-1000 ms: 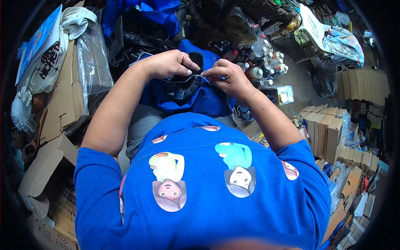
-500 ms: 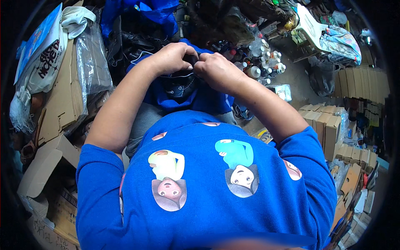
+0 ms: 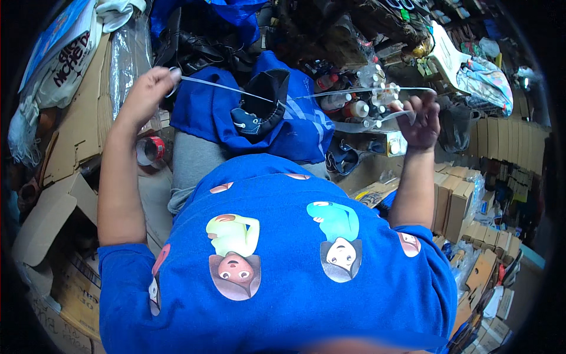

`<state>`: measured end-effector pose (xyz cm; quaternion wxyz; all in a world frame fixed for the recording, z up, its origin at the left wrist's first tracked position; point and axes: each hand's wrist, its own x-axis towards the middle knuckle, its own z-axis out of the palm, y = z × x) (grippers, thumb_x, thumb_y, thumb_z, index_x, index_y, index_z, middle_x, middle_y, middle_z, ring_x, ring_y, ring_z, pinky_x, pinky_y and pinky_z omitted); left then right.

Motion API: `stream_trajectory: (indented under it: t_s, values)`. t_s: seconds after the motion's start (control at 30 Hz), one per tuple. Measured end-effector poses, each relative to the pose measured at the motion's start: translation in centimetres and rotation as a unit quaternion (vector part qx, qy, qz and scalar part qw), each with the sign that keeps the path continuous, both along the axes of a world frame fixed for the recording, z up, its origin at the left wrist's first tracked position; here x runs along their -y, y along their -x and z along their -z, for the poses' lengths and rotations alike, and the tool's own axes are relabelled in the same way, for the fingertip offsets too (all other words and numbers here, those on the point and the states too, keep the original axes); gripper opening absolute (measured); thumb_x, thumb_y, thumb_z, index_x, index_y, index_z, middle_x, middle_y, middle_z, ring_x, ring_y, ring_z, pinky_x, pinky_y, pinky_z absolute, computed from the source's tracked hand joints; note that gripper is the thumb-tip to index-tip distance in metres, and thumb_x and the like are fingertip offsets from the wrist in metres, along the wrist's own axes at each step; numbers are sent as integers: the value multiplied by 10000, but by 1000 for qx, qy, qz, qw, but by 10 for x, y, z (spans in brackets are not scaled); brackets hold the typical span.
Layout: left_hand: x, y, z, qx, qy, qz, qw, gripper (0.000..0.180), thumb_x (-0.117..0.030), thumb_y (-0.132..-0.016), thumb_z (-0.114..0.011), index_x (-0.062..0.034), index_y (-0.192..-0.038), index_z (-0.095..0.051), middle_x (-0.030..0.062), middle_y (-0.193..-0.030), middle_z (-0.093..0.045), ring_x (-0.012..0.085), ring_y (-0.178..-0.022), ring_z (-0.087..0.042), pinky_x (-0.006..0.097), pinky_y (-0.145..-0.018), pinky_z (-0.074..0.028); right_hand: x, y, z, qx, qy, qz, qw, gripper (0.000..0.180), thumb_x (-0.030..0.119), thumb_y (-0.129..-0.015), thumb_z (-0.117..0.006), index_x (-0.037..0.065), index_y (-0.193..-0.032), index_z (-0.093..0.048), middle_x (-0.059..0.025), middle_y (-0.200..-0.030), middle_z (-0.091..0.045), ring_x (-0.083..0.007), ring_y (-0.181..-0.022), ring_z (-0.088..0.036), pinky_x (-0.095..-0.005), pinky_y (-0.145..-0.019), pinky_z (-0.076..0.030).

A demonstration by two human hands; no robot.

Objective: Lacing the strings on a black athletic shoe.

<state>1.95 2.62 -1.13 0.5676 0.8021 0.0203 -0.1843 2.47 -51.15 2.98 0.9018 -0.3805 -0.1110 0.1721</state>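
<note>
Head view, looking down over a blue printed shirt [image 3: 277,277]. Dark shoe [image 3: 262,106] upright on a blue cloth bag [image 3: 206,112] across the lap, taken as landmark.

Left hand [image 3: 147,94] out to the left of the shoe, well apart from it, fingers closed on the end of a pale lace [image 3: 227,87]. Lace stretched taut from that hand to the top of the shoe.

Right hand [image 3: 421,121] out to the right of the shoe, also well apart, fist closed around a second pale strand [image 3: 354,91] running back toward the shoe. A wider, flat translucent strip trailing below that strand near the hand; cannot tell whether part of the same lace.

Beyond the shoe to the right, under the right strand: small bottles [image 3: 359,103] with white and red caps, close together. Left of the shoe, past the left hand: flattened cardboard [image 3: 76,118] and a clear plastic sheet. Just below the left wrist: red tape roll [image 3: 152,147]. Far right of the shoe: stacked brown cartons [image 3: 463,200].
</note>
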Motion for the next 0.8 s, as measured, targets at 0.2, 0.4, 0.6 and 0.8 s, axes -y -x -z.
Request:
stream_trajectory:
  t_s: [0.2, 0.4, 0.6, 0.8]
  values:
    - [73, -8, -2, -74, 666, -131, 731, 445, -366, -990, -404, -103, -631, -400, 153, -1034, -614, 293, -1098, -530, 438, -945, -422, 36, 19, 37, -27, 646, -2, 763, 250, 228, -846, -685, 58, -1029, -695, -14, -902, -685, -100, -798, -597, -227, -820, -434]
    - [40, -28, 32, -125, 618, -94, 771, 436, -325, -985, -443, -130, -605, -357, 1, -571, -310, 131, -543, -325, 285, -617, -345, 27, 58, 69, 202, 867, -30, 454, 399, 450, -849, -580, 93, -676, -621, -100, -690, -623, -325, -664, -543, -400, -744, -338]
    - [12, -29, 24, -102, 250, -193, 943, 390, -389, -959, -472, -71, -757, -575, 168, -971, -673, 218, -728, -661, 380, -769, -500, 69, 74, 102, -126, 644, -6, 755, 383, 478, -887, -536, 136, -1007, -658, 12, -805, -603, -113, -783, -544, -303, -726, -346]
    - [65, 14, -13, 297, -191, 32, 935, 246, -210, -808, -665, -56, -1000, -667, 128, -1002, -647, 264, -924, -629, 350, -865, -482, -13, 6, 45, 13, 562, 153, 813, 641, 322, -828, -660, 60, -1369, -440, -186, -1342, -470, -260, -1238, -461, -354, -1025, -350]
